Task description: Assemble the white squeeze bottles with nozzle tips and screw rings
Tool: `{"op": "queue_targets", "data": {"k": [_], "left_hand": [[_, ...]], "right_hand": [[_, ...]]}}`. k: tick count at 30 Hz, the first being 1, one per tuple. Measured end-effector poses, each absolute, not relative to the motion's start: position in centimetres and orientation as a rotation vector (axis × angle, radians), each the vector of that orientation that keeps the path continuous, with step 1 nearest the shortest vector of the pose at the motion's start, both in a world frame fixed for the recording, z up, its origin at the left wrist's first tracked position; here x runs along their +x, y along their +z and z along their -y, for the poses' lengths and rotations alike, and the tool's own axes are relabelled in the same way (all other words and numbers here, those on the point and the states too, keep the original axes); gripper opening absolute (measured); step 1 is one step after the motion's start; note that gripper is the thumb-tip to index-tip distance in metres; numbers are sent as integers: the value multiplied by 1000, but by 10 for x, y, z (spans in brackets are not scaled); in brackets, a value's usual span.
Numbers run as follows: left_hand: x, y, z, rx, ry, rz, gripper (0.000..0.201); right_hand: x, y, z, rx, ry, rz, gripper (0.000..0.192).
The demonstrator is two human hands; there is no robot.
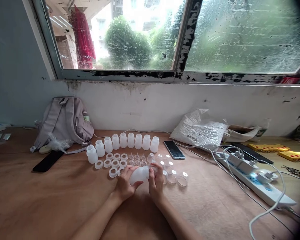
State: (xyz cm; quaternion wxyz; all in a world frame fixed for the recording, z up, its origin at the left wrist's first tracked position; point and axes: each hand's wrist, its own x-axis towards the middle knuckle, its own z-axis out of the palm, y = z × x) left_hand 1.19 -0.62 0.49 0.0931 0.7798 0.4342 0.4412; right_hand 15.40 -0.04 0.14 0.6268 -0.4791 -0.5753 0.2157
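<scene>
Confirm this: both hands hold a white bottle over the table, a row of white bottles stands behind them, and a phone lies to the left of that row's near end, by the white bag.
Not quite. In the head view the phone lies right of the bottle row, by the white bag. The rest holds: left hand and right hand hold a white bottle over the table.

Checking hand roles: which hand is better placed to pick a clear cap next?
Right, probably. The right hand sits at the bottle's neck, beside the clear caps. The left hand cradles the bottle body, nearer the white rings.
</scene>
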Motion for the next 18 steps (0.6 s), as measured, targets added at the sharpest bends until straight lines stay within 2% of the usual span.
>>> {"op": "queue_targets", "data": {"k": [4, 7, 12, 16, 18], "left_hand": [[14, 7, 9, 2268, 1358, -1269, 40], [7, 5, 8, 2123, 1455, -1346, 40], [-40, 4, 3, 1698, 1693, -1583, 41], [-106, 6, -1, 1458, 1757, -1977, 51], [-137, 6, -4, 1327, 1601, -2272, 52]], "right_hand": [[156, 11, 1, -931, 542, 1360, 27], [158, 16, 2, -777, 575, 1355, 22], [162, 14, -4, -872, 545, 1352, 16], [161, 7, -11, -978, 545, 1500, 15], [159, 4, -13, -1003, 494, 1637, 15]]}}
